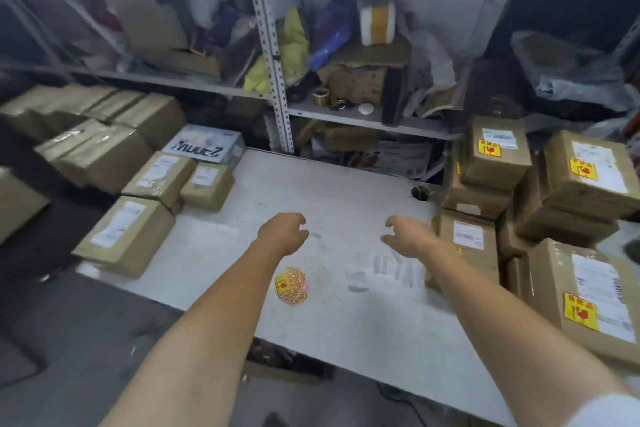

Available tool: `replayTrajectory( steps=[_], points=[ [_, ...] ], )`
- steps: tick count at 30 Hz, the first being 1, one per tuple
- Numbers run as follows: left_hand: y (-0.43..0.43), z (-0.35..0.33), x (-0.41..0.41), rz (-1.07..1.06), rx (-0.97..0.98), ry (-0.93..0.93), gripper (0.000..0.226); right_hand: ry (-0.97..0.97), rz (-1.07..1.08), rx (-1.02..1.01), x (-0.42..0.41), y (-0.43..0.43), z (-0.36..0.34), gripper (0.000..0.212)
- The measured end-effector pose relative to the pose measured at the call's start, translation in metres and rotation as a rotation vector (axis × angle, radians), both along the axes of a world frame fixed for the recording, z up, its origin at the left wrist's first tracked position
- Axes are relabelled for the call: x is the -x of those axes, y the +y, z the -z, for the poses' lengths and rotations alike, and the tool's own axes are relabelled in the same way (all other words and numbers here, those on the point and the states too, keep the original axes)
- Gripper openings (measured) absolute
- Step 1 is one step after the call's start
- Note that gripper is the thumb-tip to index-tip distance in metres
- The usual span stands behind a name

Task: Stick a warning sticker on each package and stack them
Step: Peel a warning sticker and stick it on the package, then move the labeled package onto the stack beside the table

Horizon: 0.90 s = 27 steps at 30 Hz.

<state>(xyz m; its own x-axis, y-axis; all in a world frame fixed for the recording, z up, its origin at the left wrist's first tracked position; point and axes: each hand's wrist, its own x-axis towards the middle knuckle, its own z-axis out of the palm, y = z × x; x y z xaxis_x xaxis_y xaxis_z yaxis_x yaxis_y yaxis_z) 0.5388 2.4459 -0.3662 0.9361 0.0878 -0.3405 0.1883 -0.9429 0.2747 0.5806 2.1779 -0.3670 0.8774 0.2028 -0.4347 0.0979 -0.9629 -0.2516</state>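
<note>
Both hands reach out over the white counter [346,184], the left hand [282,230] and right hand [408,236] with loosely curled fingers, holding nothing. A small pile of yellow warning stickers [291,285] lies on the counter just below the left wrist. Unstickered cardboard packages [157,178] sit at the left; stickered packages [585,170] are stacked at the right
</note>
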Motion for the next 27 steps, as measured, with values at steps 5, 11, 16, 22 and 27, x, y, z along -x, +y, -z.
replayTrajectory(
  steps=[5,11,16,22,27],
  points=[
    [0.090,-0.001,0.024,-0.076,0.012,-0.019,0.042,-0.024,-0.053,0.012,0.002,0.081,0.000,0.050],
    [0.196,0.010,0.040,-0.111,0.022,0.002,0.042,-0.002,-0.069,-0.013,0.020,0.189,0.015,0.048],
    [0.258,0.016,0.039,-0.164,0.063,0.008,0.043,0.018,-0.101,-0.029,0.016,0.253,0.018,0.048],
    [0.304,0.021,0.020,-0.228,0.077,0.005,0.042,0.038,-0.149,-0.033,-0.022,0.305,0.027,0.048],
    [0.333,0.029,-0.003,-0.276,0.001,0.062,0.042,0.080,-0.193,-0.071,-0.065,0.345,0.043,0.048]
  ],
)
